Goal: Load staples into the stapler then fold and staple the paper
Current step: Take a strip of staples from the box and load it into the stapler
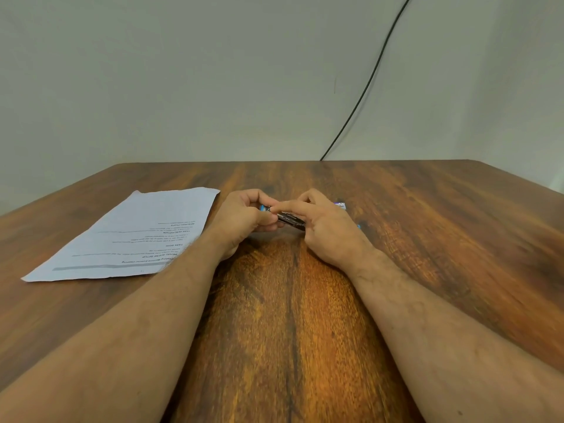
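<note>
- The left hand (244, 219) is curled closed around one end of the small dark stapler (290, 220), holding it just above the tabletop (427, 239).
- The right hand (323, 227) cups the stapler's other end, its forefinger laid out straight along the top; whether it pinches a staple strip I cannot tell.
- This looks like the loading step. I'd keep the left grip firm and low, and let the right forefinger press or guide evenly along the channel so the strip seats flat without jamming.
- Just right of the stapler, half hidden behind the right hand, lies a small blue-and-white packet (341, 205), probably the staple box.
- Left of the stapler, near the left wrist, the printed paper (131, 236) lies flat and unfolded, waiting.
</note>
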